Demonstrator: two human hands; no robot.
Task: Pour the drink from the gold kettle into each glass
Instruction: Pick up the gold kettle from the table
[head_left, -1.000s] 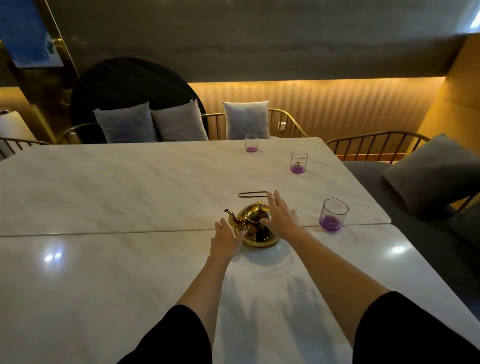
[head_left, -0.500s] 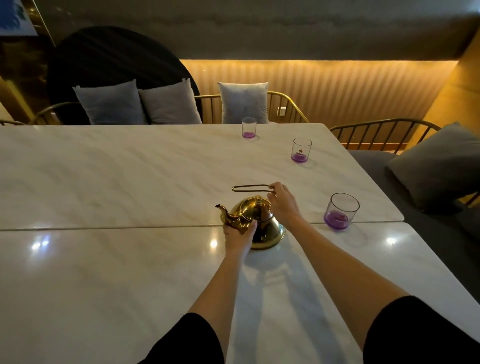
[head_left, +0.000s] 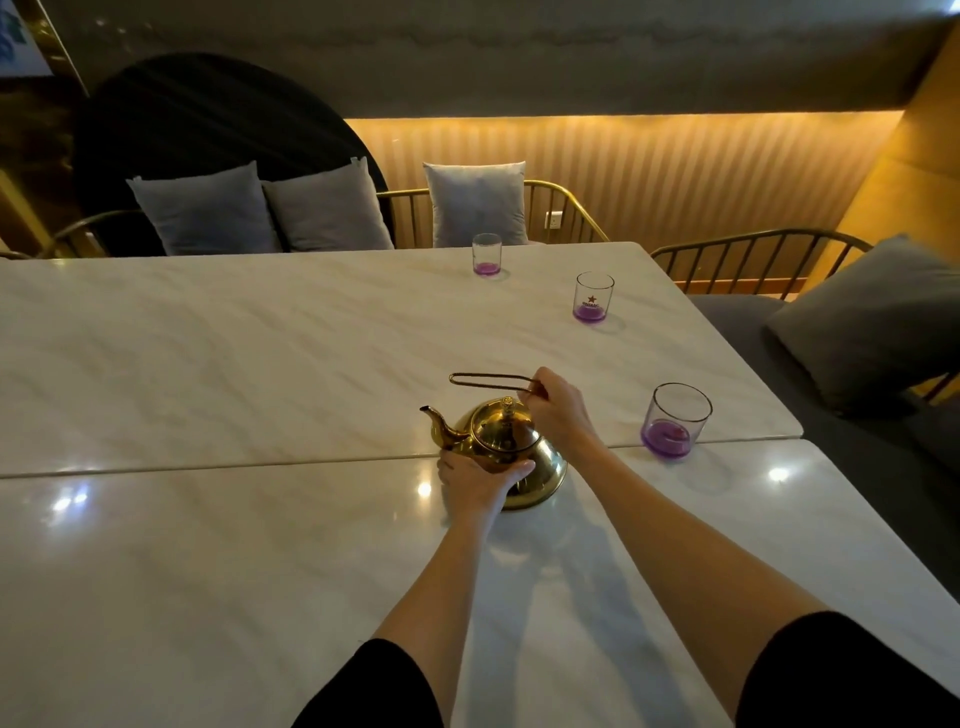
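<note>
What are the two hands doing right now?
Left hand: curled against the side of the gold kettle, steadying it.
Right hand: closed on the kettle's handle.

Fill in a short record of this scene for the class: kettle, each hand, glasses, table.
kettle: gold kettle standing on the table, spout pointing left
right hand: right hand gripping the kettle's handle
left hand: left hand pressed against the kettle's body
glasses: near glass, middle glass, far glass, each with a little purple drink
table: white marble table
</note>
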